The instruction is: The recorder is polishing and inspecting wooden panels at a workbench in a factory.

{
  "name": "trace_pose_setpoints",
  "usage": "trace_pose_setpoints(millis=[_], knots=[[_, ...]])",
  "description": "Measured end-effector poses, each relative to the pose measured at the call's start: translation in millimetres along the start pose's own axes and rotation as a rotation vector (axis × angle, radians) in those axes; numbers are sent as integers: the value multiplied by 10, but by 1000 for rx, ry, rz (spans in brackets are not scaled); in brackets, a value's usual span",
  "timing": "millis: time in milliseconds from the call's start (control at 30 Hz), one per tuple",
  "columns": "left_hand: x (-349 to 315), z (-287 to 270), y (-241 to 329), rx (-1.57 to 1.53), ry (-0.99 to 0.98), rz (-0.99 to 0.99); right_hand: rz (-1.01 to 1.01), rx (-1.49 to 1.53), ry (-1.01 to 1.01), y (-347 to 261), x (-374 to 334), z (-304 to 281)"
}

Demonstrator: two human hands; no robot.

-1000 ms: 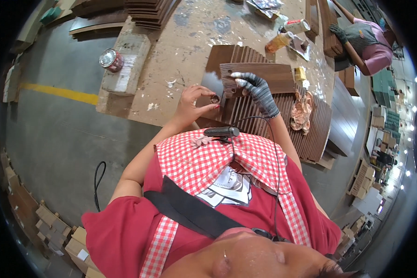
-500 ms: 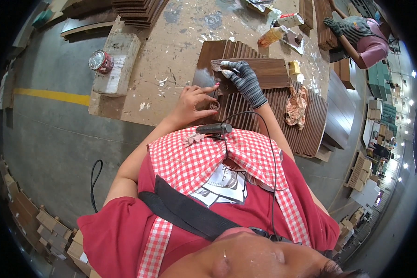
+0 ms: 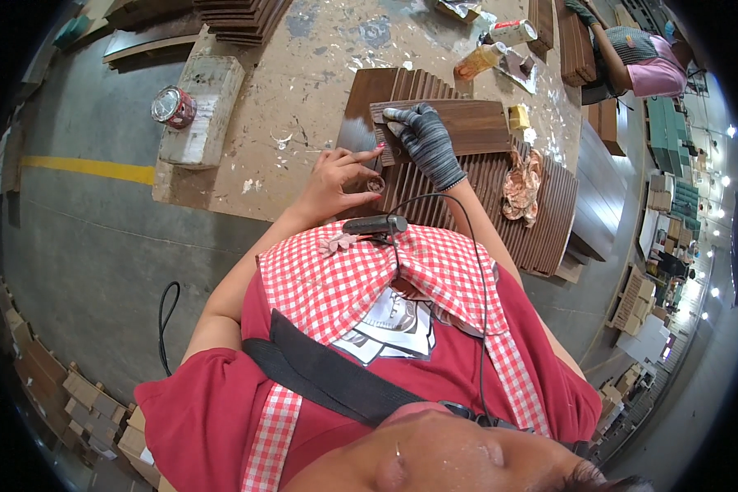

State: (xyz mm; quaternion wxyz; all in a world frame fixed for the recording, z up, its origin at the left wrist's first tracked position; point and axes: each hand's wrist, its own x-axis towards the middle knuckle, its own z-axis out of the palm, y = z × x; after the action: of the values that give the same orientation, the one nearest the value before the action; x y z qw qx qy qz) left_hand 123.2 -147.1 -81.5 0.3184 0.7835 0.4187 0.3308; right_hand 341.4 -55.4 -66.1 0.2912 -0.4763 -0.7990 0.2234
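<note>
My bare left hand (image 3: 334, 182) is at the left end of a dark brown wooden board (image 3: 480, 123). Between its thumb and curled fingers sits a small round brown container (image 3: 375, 185); its index finger reaches to the board's end. A grey striped glove with pale fingertips covers my right hand (image 3: 426, 141). Those fingertips pinch together over the same end of the board, and whatever they hold is too small to make out. The board lies across a row of brown slats (image 3: 500, 205) stacked side by side. Another brown board (image 3: 361, 111), with a pale sheen, lies under its left end.
A crumpled stained rag (image 3: 523, 189) rests on the slats, near a yellow block (image 3: 518, 117). A bottle (image 3: 480, 61) and a can (image 3: 512, 32) stand farther back. At left, a red tin (image 3: 174, 107) sits on a pale block (image 3: 209, 123). A co-worker (image 3: 644, 61) handles boards at far right.
My right hand's pinched fingertips have shifted slightly on the board's end. My left hand stays nearly still. The co-worker's gloved hand has moved farther along their boards.
</note>
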Motion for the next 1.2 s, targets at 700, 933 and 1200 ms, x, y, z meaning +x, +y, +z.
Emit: trace_pose_setpoints(millis=[700, 933, 1200], knots=[[-12, 4, -33, 4, -10, 23, -51, 40, 24, 91, 35, 42], [40, -109, -122, -147, 210, -67, 102, 488, -165, 126, -213, -238], [230, -97, -149, -39, -45, 61, -91, 214, -213, 130, -328, -306]])
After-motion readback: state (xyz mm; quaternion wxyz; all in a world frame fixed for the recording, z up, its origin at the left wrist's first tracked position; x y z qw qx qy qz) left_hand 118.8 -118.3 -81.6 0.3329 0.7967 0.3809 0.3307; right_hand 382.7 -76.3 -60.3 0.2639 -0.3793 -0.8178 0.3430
